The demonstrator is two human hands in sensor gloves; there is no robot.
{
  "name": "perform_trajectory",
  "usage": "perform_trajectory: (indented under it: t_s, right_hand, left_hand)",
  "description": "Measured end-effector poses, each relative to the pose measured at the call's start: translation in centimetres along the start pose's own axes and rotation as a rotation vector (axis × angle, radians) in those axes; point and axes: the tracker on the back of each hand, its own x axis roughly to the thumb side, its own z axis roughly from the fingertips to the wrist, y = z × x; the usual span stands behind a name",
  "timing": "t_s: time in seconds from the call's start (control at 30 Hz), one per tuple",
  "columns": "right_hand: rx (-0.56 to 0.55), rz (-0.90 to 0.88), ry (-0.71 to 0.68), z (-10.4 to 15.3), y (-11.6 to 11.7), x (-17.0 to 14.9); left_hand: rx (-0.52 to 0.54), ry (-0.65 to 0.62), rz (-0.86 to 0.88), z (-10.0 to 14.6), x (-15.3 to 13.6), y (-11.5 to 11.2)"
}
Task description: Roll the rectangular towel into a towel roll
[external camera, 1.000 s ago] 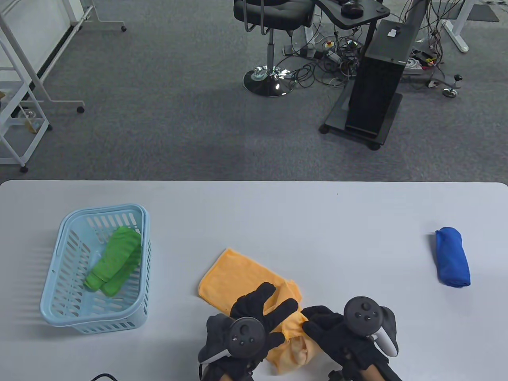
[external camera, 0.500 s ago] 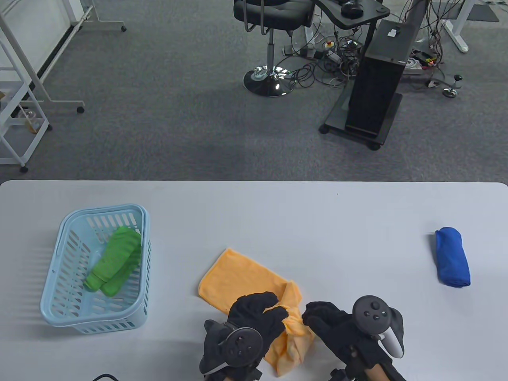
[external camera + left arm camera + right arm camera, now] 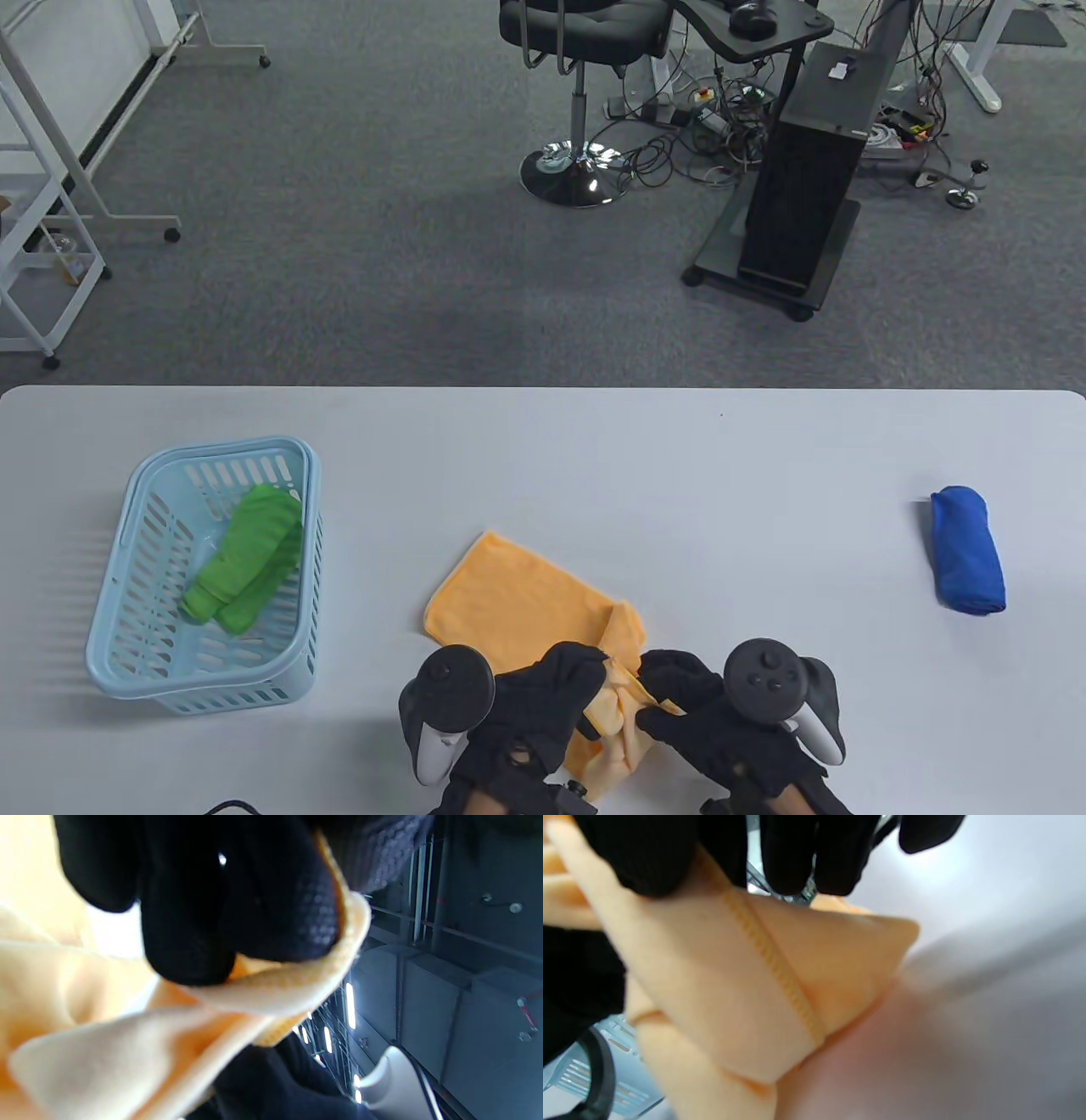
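Observation:
An orange towel (image 3: 509, 594) lies on the white table (image 3: 679, 475) near the front edge, its far part flat and its near part bunched between my hands. My left hand (image 3: 564, 688) grips the bunched cloth from the left. My right hand (image 3: 670, 692) grips it from the right. In the left wrist view my gloved fingers (image 3: 237, 899) pinch a fold of the towel (image 3: 127, 1018). In the right wrist view my fingers (image 3: 670, 853) hold a hemmed fold of the towel (image 3: 746, 993) just above the table.
A light blue basket (image 3: 136, 586) at the left holds a rolled green towel (image 3: 246, 556). A rolled blue towel (image 3: 967, 550) lies at the right. The floor beyond the far table edge has a chair and a black stand.
My left hand went from spread flat on the towel to curled around its bunched near end and turned over. My right hand moved a little left, closing in on the cloth.

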Motion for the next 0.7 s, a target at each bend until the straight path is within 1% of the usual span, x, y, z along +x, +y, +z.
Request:
perform_trajectory:
  t_s: [0.03, 0.07, 0.13, 0.17, 0.27, 0.3, 0.33, 0.37, 0.43, 0.5, 0.63, 0.7]
  right_hand:
    - [-0.009, -0.024, 0.003, 0.0, -0.3, -0.1]
    - [-0.024, -0.052, 0.004, 0.1, -0.5, -0.2]
    - [-0.066, -0.059, 0.002, 0.3, -0.9, -0.2]
    - [-0.070, -0.035, 0.002, 0.4, -1.2, -0.1]
    - [-0.082, -0.009, 0.003, 0.6, -1.6, 0.1]
    - [-0.086, -0.028, 0.002, 0.7, -1.6, 0.1]
    - [-0.085, -0.051, 0.001, 0.7, -1.6, 0.0]
    - [-0.082, -0.063, -0.001, 0.7, -1.6, 0.0]
    - [-0.075, -0.060, -0.002, 0.7, -1.6, -0.1]
    - [-0.073, -0.023, -0.003, 0.7, -1.6, -0.1]
    - [-0.048, 0.000, -0.005, 0.6, -1.2, 0.0]
    - [-0.029, -0.005, -0.009, 0.5, -0.9, 0.1]
  left_hand:
    - [0.051, 0.000, -0.032, 0.3, 0.0, 0.3]
    - [0.066, -0.001, -0.052, 0.3, 0.0, 0.5]
    - [0.018, -0.014, -0.073, 0.2, -0.2, 0.9]
    - [-0.030, -0.048, -0.056, 0.1, -0.3, 0.9]
    - [-0.267, -0.168, 0.015, -0.1, 0.6, -0.2]
    - [-0.326, -0.191, -0.035, 0.0, 1.3, -0.8]
    - [-0.344, -0.204, -0.112, 0.1, 1.7, -1.0]
    - [-0.337, -0.218, -0.215, 0.1, 2.1, -1.3]
    - [-0.278, -0.235, -0.492, 0.4, 2.7, -1.6]
    - [-0.205, -0.235, -0.668, 0.6, 2.8, -1.5]
    - [-0.131, -0.218, -0.705, 0.6, 2.4, -0.9]
    - [-0.142, -0.228, -0.810, 0.5, 2.2, -1.1]
